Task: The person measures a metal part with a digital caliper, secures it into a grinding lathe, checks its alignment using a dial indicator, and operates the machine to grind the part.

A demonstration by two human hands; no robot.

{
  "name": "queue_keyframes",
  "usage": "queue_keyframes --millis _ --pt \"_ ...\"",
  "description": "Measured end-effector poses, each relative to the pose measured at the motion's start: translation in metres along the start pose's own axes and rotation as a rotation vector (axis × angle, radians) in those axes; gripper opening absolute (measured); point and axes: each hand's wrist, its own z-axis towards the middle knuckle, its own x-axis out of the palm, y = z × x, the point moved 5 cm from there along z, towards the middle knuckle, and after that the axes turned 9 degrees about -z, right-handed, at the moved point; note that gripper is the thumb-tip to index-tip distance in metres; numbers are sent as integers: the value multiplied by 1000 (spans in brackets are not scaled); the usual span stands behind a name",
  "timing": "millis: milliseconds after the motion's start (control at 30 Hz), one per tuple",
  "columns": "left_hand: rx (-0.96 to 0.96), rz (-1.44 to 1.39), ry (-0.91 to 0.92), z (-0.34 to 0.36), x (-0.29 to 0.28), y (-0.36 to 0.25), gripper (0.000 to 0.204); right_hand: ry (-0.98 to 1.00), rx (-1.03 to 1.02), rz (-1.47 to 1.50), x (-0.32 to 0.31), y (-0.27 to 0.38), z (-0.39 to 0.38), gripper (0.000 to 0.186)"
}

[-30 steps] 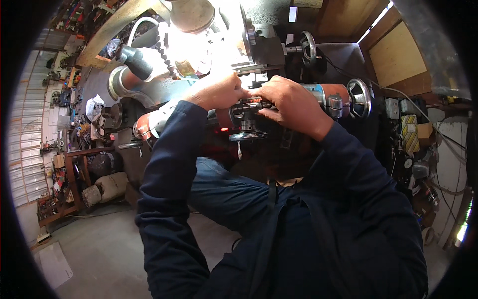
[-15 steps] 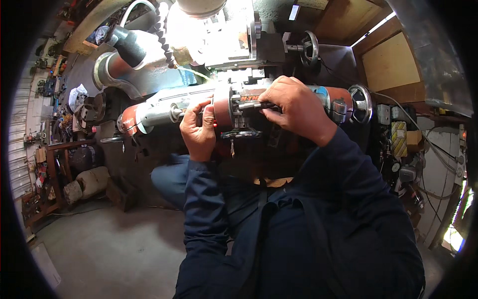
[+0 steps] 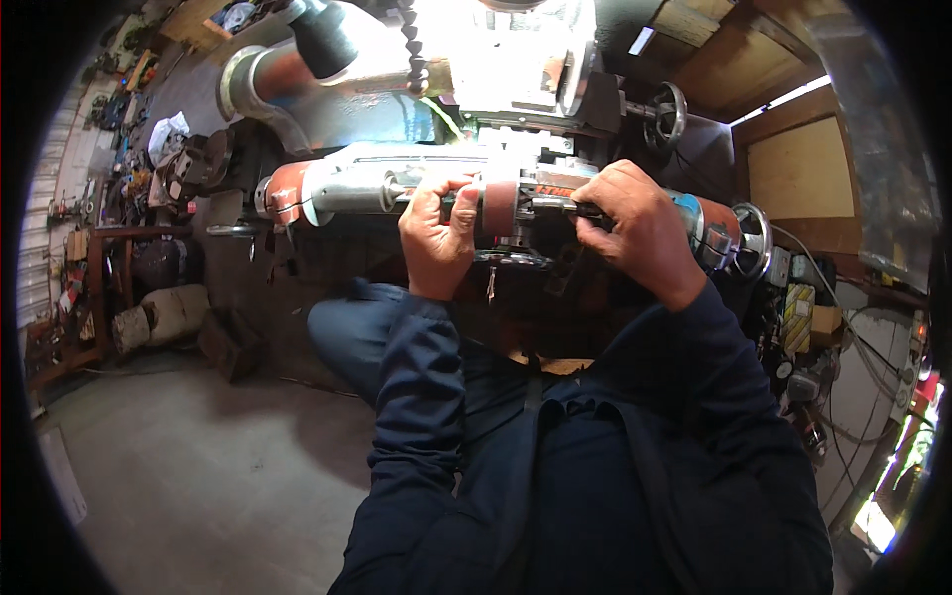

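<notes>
In front of me is a machine with a long grey table (image 3: 342, 188). A reddish-brown round part (image 3: 500, 205) stands across its middle. Close against the left side of this part is my left hand (image 3: 438, 240), thumb and fingers pinched together; what lies between them is hidden. My right hand (image 3: 643, 233) is closed around a slim metal tool (image 3: 552, 202) with a dark rear end. The tool points left, its tip at the right side of the round part. Below the round part a small key-like piece (image 3: 491, 284) hangs near a handwheel (image 3: 513, 260).
Bright light washes out the machine head (image 3: 516, 59) above my hands. Handwheels stand at the table's right end (image 3: 754, 241) and behind it (image 3: 669, 117). A crank handle (image 3: 231, 230) sticks out at the left end. Shelves with parts line the left wall (image 3: 55, 188).
The whole view has shifted, so machine and hands appear farther right. Both hands keep nearly the same places at the round part, and the right still grips the slim tool.
</notes>
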Motion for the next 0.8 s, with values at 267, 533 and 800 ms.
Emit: queue_keyframes --millis 267,533,800 --pt "114 142 34 4 11 -26 17 -2 31 -10 -5 -1 -2 24" --pt "421 863 652 13 82 -71 24 -22 39 -80 -8 -5 -12 45" --pt "566 1031 662 4 99 -70 20 -144 184 -429 -76 -9 -104 88"
